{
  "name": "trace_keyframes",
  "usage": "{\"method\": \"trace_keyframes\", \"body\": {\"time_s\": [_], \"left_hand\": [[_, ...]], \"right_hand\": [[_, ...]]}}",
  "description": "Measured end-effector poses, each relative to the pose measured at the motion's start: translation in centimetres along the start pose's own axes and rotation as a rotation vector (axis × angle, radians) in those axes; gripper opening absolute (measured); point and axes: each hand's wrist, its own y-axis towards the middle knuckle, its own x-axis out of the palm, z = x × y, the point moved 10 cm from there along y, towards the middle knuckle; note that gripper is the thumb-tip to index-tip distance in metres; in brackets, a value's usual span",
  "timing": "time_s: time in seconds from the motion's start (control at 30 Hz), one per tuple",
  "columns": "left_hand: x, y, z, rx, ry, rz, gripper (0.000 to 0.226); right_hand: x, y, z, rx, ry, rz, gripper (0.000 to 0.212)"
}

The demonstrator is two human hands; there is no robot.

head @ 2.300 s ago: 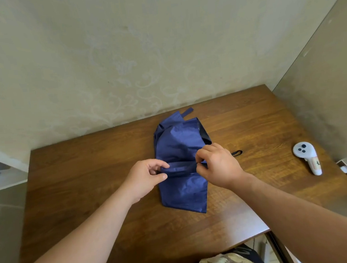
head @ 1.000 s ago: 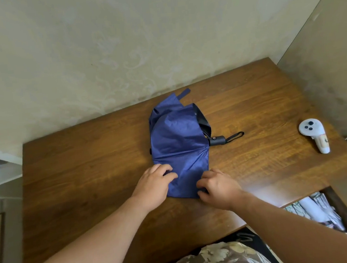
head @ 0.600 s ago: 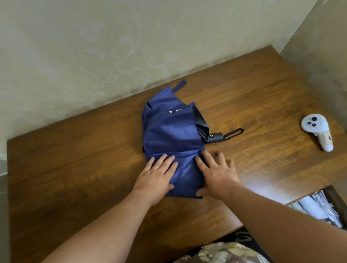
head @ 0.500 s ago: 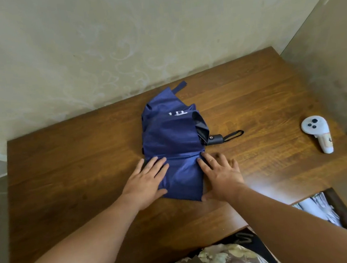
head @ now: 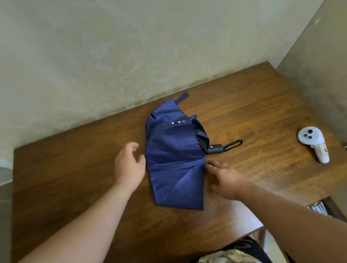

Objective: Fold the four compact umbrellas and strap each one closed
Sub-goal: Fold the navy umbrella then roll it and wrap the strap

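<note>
A navy blue compact umbrella (head: 175,160) lies flattened on the wooden table (head: 67,179), its canopy spread loose. Its black handle (head: 214,149) with a wrist loop sticks out to the right, and its blue closing strap (head: 182,98) pokes out at the far end. My left hand (head: 129,165) hovers just left of the canopy with relaxed fingers, holding nothing. My right hand (head: 225,175) sits at the canopy's right edge below the handle, fingers relaxed and empty. No other umbrella shows on the table.
A white handheld controller (head: 313,143) lies at the table's right side. The wall runs along the far edge, and a side panel stands at the right. Patterned fabric (head: 219,262) shows below the near edge.
Both hands, which were pressing flat on the near half of the canopy, have lifted off and moved apart to either side. The umbrella stays where it was.
</note>
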Motion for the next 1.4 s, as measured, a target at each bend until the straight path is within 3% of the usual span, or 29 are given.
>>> {"method": "trace_keyframes", "body": {"time_s": [0.17, 0.23, 0.33, 0.43, 0.53, 0.7, 0.83, 1.0, 1.17, 1.3, 1.4], "left_hand": [[3.0, 2.4, 4.0, -0.067, -0.184, -0.264, 0.079], [4.1, 2.3, 4.0, -0.131, -0.3, -0.358, 0.082], [3.6, 2.0, 3.9, -0.111, -0.357, -0.33, 0.073], [2.6, 1.1, 4.2, -0.064, -0.362, -0.297, 0.064], [1.7, 0.3, 4.3, -0.045, -0.325, -0.277, 0.062], [0.2, -1.0, 4.6, -0.051, -0.351, -0.259, 0.063], [0.3, -1.9, 4.5, -0.184, -0.544, -0.368, 0.069], [1.2, -2.5, 4.0, -0.395, -0.775, -0.465, 0.046], [0.8, -3.0, 3.6, -0.42, -0.867, -0.451, 0.05], [1.0, -3.2, 2.5, -0.528, -1.098, -0.372, 0.041], [1.4, -4.2, 2.0, -0.602, -1.062, -0.389, 0.036]], "right_hand": [[-6.4, -1.4, 0.6, 0.103, 0.158, 0.251, 0.036], [-8.7, -1.9, -0.6, 0.061, 0.264, 0.365, 0.036], [-10.6, -1.9, -2.4, -0.023, 0.345, 0.468, 0.051], [-11.4, -1.4, -4.3, -0.062, 0.376, 0.486, 0.076], [-11.6, -1.0, -6.1, -0.077, 0.345, 0.468, 0.086], [-12.9, -1.5, -7.9, -0.11, 0.312, 0.564, 0.055], [-14.0, -2.2, -8.5, -0.141, 0.308, 0.635, 0.033], [-13.7, -2.7, -7.9, -0.132, 0.324, 0.601, 0.03], [-13.5, -3.4, -6.9, -0.11, 0.325, 0.598, 0.031], [-13.5, -4.0, -5.9, -0.078, 0.384, 0.619, 0.027], [-13.6, -4.5, -5.8, -0.075, 0.421, 0.633, 0.023]]}}
